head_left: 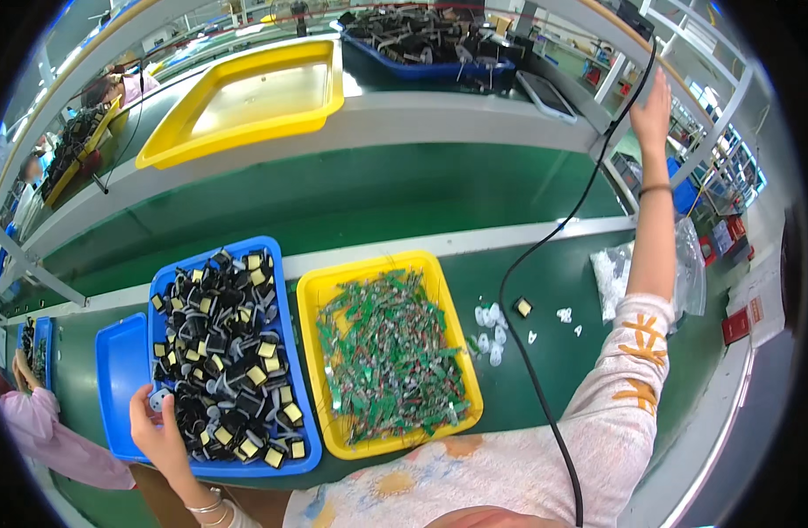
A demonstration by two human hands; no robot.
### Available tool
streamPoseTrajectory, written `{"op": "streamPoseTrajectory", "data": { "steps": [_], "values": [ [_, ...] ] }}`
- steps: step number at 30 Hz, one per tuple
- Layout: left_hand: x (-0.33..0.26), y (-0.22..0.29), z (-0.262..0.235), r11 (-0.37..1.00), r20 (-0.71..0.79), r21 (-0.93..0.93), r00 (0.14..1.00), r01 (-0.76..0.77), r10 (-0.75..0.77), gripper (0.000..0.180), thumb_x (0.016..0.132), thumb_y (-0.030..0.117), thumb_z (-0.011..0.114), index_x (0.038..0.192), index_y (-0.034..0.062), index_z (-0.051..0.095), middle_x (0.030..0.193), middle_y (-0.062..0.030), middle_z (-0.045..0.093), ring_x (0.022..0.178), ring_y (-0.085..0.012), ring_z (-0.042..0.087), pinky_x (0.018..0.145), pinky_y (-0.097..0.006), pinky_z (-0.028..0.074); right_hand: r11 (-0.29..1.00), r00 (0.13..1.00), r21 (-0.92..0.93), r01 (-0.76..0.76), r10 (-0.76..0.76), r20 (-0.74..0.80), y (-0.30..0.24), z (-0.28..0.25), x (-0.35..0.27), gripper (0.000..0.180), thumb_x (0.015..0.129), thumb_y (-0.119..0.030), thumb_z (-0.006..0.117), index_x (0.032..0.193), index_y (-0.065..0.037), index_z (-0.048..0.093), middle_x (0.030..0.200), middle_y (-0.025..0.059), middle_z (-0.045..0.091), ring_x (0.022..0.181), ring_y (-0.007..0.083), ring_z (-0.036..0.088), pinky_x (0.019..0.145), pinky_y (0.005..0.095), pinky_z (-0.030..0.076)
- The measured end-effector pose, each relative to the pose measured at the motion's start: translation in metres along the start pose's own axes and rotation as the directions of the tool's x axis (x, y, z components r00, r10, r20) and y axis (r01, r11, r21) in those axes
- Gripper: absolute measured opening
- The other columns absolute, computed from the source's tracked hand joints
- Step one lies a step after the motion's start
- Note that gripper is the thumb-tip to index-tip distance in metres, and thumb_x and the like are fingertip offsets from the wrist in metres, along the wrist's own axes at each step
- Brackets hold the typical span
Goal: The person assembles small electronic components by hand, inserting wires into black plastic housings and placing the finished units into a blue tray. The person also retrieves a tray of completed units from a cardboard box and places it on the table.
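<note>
At the left edge of the blue tray, my left hand is curled, with a small round pale-grey part between thumb and fingers. Black plastic pieces with yellow pads and grey cords fill that tray. My right arm stretches far up to the right. My right hand is raised beside the rail of the frame, its fingers extended upward. A black cable passes close to that hand; whether they touch I cannot tell.
A yellow tray holds green circuit boards. Right of it lie small white plastic parts, one black piece and a clear bag of white parts. An upper shelf carries another yellow tray and a blue tray. A co-worker sits left.
</note>
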State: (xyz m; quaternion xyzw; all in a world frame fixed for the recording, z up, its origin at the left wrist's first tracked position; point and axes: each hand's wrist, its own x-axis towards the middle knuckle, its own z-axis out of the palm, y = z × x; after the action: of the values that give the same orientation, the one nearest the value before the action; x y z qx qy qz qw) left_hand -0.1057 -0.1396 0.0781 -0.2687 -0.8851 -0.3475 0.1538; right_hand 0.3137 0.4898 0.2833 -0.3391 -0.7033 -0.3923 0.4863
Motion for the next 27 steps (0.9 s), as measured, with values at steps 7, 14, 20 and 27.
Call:
{"op": "streamPoseTrajectory", "data": {
  "steps": [7, 14, 20, 27],
  "values": [
    [-0.009, 0.017, 0.010, 0.942, 0.069, -0.334, 0.998, 0.036, -0.013, 0.016, 0.081, 0.008, 0.055, 0.095, -0.0011, 0.056, 0.083, -0.0028, 0.050, 0.069, -0.0077, 0.046, 0.053, -0.018, 0.037, 0.664, 0.756, 0.405, -0.629, 0.401, 0.517, -0.095, -0.115, -0.249, 0.057, 0.068, -0.003, 0.062, 0.122, -0.003, 0.042, 0.116, 0.0118, 0.048, 0.091, 0.0179, 0.049, 0.079, 0.0277, 0.040],
    [-0.022, 0.035, 0.037, 0.716, -0.012, -0.695, 0.997, -0.059, 0.071, 0.020, 0.083, 0.012, 0.057, 0.097, 0.0001, 0.049, 0.081, -0.0025, 0.047, 0.066, -0.0076, 0.044, 0.056, -0.018, 0.037, 0.016, -0.093, -0.094, -0.995, 0.040, 0.995, -0.245, -0.263, -0.297, 0.033, 0.071, -0.007, 0.064, 0.102, -0.005, 0.053, 0.072, -0.0027, 0.053, 0.062, 0.0029, 0.049, 0.051, 0.0159, 0.039],
    [-0.035, 0.071, 0.050, 0.454, 0.177, -0.888, 0.966, 0.073, 0.190, 0.027, 0.084, 0.024, 0.054, 0.092, -0.0001, 0.048, 0.076, -0.0063, 0.053, 0.064, -0.0098, 0.050, 0.059, -0.020, 0.041, -0.564, 0.653, 0.332, -0.756, -0.618, 0.438, -0.251, -0.314, -0.232, 0.057, 0.073, -0.016, 0.069, 0.123, -0.014, 0.042, 0.100, 0.0110, 0.057, 0.076, 0.0174, 0.058, 0.065, 0.0279, 0.048],
    [-0.063, 0.084, 0.064, 0.344, 0.393, -0.885, 0.900, 0.315, 0.187, 0.021, 0.084, 0.019, 0.044, 0.094, 0.0007, 0.048, 0.080, -0.0078, 0.056, 0.066, -0.0109, 0.052, 0.059, -0.022, 0.042, -0.898, 0.994, 0.439, 0.023, -0.024, -0.102, -0.188, -0.335, -0.242, 0.026, 0.086, -0.015, 0.045, 0.105, -0.018, 0.062, 0.096, 0.0092, 0.062, 0.074, 0.0208, 0.059, 0.070, 0.0349, 0.049]
  ]
}}
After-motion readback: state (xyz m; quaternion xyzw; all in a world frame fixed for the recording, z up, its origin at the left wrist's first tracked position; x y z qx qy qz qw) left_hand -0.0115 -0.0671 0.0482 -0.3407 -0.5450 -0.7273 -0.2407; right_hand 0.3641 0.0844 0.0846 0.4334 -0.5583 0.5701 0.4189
